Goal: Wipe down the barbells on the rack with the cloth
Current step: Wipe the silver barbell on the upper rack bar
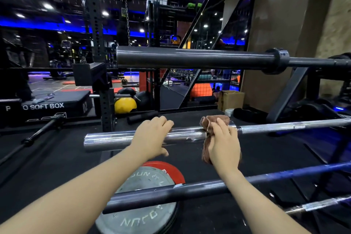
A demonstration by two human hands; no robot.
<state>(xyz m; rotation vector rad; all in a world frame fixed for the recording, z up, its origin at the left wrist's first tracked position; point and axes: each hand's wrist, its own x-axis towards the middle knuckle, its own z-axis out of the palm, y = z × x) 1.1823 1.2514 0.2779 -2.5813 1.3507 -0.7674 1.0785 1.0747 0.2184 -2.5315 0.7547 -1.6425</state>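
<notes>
A chrome barbell (114,139) lies across the rack at mid height, its thick sleeve pointing left. My left hand (152,137) rests on top of that sleeve, fingers curled over it. My right hand (225,143) presses a brown cloth (207,125) around the same sleeve, just left of its collar. A dark barbell (190,58) sits on the rack above and farther back. A third, dark blue-grey barbell (190,190) runs below my forearms, and a fourth bar (319,203) shows at the lower right.
A grey weight plate (144,216) lies on a red plate (171,170) on the black floor under the bars. A black upright post (105,100) stands to the left, with a soft plyo box (49,106), a yellow ball (125,105) and a cardboard box (230,99) behind.
</notes>
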